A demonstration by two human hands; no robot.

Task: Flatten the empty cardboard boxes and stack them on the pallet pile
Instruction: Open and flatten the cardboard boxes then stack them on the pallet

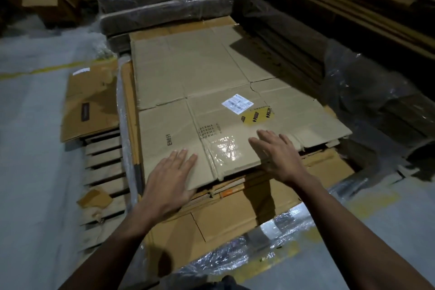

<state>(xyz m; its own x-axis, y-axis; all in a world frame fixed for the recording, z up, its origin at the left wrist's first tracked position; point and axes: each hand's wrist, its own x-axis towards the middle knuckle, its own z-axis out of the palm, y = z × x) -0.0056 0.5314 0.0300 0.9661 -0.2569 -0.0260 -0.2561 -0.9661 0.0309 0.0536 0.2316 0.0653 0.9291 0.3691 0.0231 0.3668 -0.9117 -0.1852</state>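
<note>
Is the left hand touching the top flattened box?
Touching: the head view shows the left hand lying flat, fingers straight, on the near edge of the top flattened box.

To my left the grey concrete floor carries a worn yellow line running across it. Nearer me a bare wooden pallet shows its slats, with a torn scrap of brown paper lying on them. Straight ahead, dark bundles wrapped in clear plastic film are stacked one on another. On my right, long wooden planks lie in layers in the dark, and crumpled clear plastic sheeting is heaped beside them. Far off at the upper left stands an open brown carton, blurred.
</note>
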